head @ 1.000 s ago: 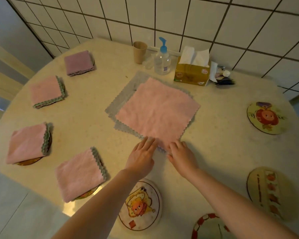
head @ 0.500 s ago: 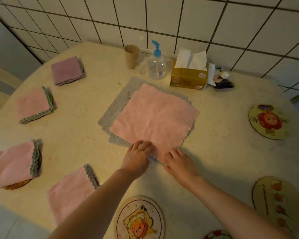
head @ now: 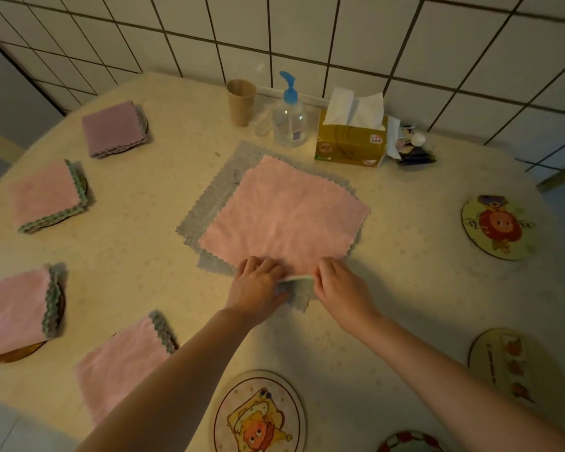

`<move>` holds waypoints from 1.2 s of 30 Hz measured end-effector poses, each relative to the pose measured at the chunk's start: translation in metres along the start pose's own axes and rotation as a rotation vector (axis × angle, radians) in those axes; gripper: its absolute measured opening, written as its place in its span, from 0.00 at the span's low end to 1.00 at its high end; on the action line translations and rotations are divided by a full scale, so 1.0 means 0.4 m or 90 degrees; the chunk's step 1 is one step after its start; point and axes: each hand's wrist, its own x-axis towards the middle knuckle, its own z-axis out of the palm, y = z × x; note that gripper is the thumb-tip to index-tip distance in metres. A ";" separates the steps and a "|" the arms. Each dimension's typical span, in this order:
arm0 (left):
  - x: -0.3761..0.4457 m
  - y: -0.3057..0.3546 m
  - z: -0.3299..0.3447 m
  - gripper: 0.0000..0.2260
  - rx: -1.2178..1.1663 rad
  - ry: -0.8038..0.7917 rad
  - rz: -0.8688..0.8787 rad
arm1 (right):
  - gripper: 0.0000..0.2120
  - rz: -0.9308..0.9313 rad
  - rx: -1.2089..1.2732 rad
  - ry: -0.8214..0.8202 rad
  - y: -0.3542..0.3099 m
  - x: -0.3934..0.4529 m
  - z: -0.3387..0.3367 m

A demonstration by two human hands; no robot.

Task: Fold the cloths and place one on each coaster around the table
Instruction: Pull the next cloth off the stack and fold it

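White tiled wall with dark grout backs a pale, speckled round surface [head: 405, 288] under dim warm light.

Nearest the camera, two bare coasters sit at the bottom edge: a cartoon-print coaster [head: 258, 415] and, to its right, a red-rimmed coaster [head: 408, 443] cut off by the frame. Further right lies a fruit-print coaster [head: 506, 363], also bare.

At the left, a folded pink cloth [head: 121, 360] rests over a coaster that is almost hidden, and another folded pink cloth [head: 13, 311] covers most of a dark coaster beyond it.

Both forearms reach in from below. The left hand [head: 258, 288] and right hand [head: 343, 288] are side by side at the near corner of the pink cloth [head: 284, 213], each grip pinched closed on its edge, which is raised a little so that a pale green underside shows between the hands. This cloth lies spread flat on top of a stack of grey cloths [head: 216, 197] in the middle of the surface.

Further out on the left are a third folded pink cloth [head: 46, 194] and a folded purple cloth [head: 111, 128], each on its coaster. On the right sits an orange-character coaster [head: 499, 226], bare.

Against the wall stand a brown cup [head: 241, 101], a pump bottle [head: 289, 115] and a tissue box [head: 351, 138], with small dark items just right of the box, too small to identify.
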 end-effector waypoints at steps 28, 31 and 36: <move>-0.355 -0.014 -0.076 0.15 -0.138 0.218 -0.043 | 0.09 0.011 0.257 -0.041 0.036 -0.375 -0.121; -0.456 0.020 -0.021 0.15 -0.132 0.183 -0.062 | 0.09 -0.026 0.206 -0.044 0.029 -0.461 -0.108; -0.591 0.056 0.031 0.14 -0.125 0.137 -0.066 | 0.10 -0.009 0.200 -0.066 0.010 -0.579 -0.102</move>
